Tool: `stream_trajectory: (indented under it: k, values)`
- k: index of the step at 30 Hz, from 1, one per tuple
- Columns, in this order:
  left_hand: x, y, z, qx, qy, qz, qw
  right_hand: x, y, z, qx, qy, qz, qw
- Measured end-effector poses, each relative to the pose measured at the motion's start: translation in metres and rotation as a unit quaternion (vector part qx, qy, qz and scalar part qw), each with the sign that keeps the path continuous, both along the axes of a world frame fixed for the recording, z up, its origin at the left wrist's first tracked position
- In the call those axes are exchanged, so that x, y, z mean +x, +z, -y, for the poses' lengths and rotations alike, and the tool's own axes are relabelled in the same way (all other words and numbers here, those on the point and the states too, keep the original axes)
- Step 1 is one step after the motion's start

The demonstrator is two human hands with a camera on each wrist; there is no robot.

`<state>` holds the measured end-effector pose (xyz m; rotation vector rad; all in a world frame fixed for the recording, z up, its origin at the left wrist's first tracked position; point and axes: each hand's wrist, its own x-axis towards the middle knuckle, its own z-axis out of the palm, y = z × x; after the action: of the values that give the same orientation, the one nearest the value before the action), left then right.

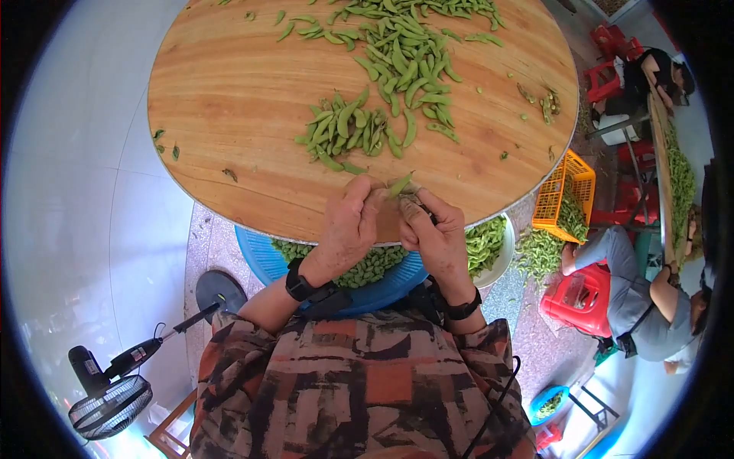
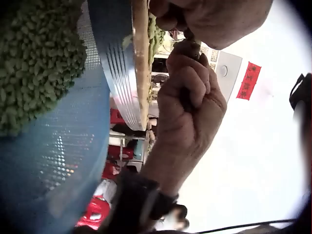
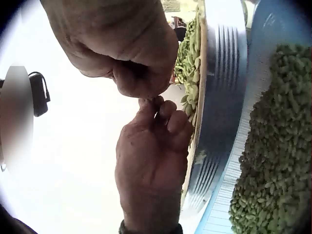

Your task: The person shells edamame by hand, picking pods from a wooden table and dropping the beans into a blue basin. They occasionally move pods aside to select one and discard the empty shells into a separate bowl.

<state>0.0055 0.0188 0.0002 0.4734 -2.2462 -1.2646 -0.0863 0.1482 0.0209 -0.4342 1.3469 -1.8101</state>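
Observation:
A green pod [image 1: 400, 185] sticks up between the two hands in the head view, over the near table edge. The left hand [image 1: 345, 228] pinches it with curled fingers. From the other side the right hand [image 1: 440, 236] meets it, thumb and fingers closed at its lower end; something small and dark shows among the curled fingers of the right hand [image 2: 187, 100]. In the right wrist view the left hand's fingertips [image 3: 153, 156] touch the right hand [image 3: 124, 44], which hides the pod. Just beyond lies a small heap of pods [image 1: 344, 130].
More pods [image 1: 405, 57] spread across the round wooden table [image 1: 229, 92]. Below its edge, a blue basin [image 1: 256, 256] holds shelled beans [image 1: 371, 269], beside a pale bowl of pods [image 1: 485, 245]. An orange crate [image 1: 543, 203] and seated people are at right, a fan [image 1: 111, 405] at left.

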Motion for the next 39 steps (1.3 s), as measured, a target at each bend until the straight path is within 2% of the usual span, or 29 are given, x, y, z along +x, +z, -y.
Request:
stream_trajectory:
  k: [1,4,8,9,10,11,13,14,16,17,18,19,20,22,23,25,26,28,29,31,35,37,38,39]
  values:
    - [0.000,0.000,0.000,-0.062,0.004,-0.017,0.998,-0.002,0.000,-0.001,-0.007,0.014,0.023,1.000]
    - [0.001,-0.004,0.000,-0.110,-0.001,-0.039,0.993,-0.003,-0.002,-0.003,-0.001,0.015,0.008,1.000]
    - [0.004,-0.007,0.001,-0.086,-0.028,-0.023,0.996,-0.005,-0.005,-0.003,0.025,0.000,-0.022,0.999]
    - [0.004,-0.004,0.001,0.237,-0.053,0.000,0.970,-0.007,-0.009,-0.004,-0.005,0.009,0.026,1.000]
    - [0.004,0.000,0.000,0.535,-0.073,0.024,0.842,-0.008,-0.012,-0.005,-0.035,0.018,0.074,0.996]
    - [0.003,0.006,0.000,0.535,-0.073,0.024,0.842,-0.010,-0.015,-0.007,-0.035,0.018,0.074,0.996]
    - [0.000,0.019,0.000,0.694,-0.122,0.004,0.710,-0.012,-0.018,-0.009,-0.061,0.038,0.096,0.993]
    - [0.001,0.013,0.003,0.694,-0.123,0.004,0.709,-0.011,-0.017,-0.010,-0.061,0.037,0.096,0.993]
    - [0.002,0.002,0.009,0.626,-0.168,0.036,0.761,-0.010,-0.013,-0.010,-0.019,0.003,0.053,0.998]
    - [0.002,0.000,0.008,0.626,-0.168,0.037,0.761,-0.008,-0.005,-0.010,-0.018,0.003,0.053,0.998]
    - [0.000,0.004,0.007,0.441,-0.161,0.043,0.882,-0.007,0.006,-0.010,0.030,0.005,0.035,0.999]
    - [0.000,0.008,0.006,0.234,-0.146,0.046,0.960,-0.005,0.012,-0.010,0.078,0.008,0.016,0.997]
    - [0.001,0.011,0.008,0.235,-0.145,0.047,0.960,-0.004,0.009,-0.012,0.079,0.009,0.017,0.997]
    - [0.004,0.015,0.013,0.037,-0.162,0.088,0.982,-0.003,-0.004,-0.015,0.088,-0.002,-0.117,0.989]
    - [0.005,0.014,0.014,0.037,-0.162,0.088,0.982,-0.003,-0.008,-0.015,0.088,-0.002,-0.116,0.989]
    - [0.007,0.013,0.013,-0.056,-0.164,0.074,0.982,-0.001,-0.012,-0.017,0.127,-0.012,-0.205,0.970]
    - [0.006,0.014,0.013,-0.056,-0.164,0.073,0.982,0.000,-0.012,-0.016,0.127,-0.011,-0.205,0.970]
    - [0.004,0.018,0.011,-0.025,-0.162,0.056,0.985,0.005,-0.011,-0.010,0.120,-0.061,-0.329,0.935]
    - [0.003,0.017,0.008,-0.025,-0.160,0.057,0.985,0.008,-0.009,-0.006,0.119,-0.059,-0.329,0.935]
    - [0.002,0.014,-0.002,0.018,-0.111,0.050,0.992,0.015,-0.005,0.002,0.102,-0.121,-0.445,0.881]
    - [0.001,0.001,-0.012,0.019,-0.074,0.024,0.997,0.015,-0.006,0.002,0.099,-0.137,-0.448,0.878]
    - [0.003,-0.004,-0.011,0.083,-0.123,-0.023,0.989,0.004,-0.010,-0.009,0.097,-0.115,-0.382,0.912]
    - [0.009,0.002,-0.010,0.082,-0.121,-0.023,0.989,-0.004,-0.006,-0.020,0.119,-0.097,-0.336,0.929]
    - [0.015,0.024,-0.005,0.151,-0.207,0.095,0.962,-0.014,-0.001,-0.036,0.139,-0.078,-0.289,0.944]
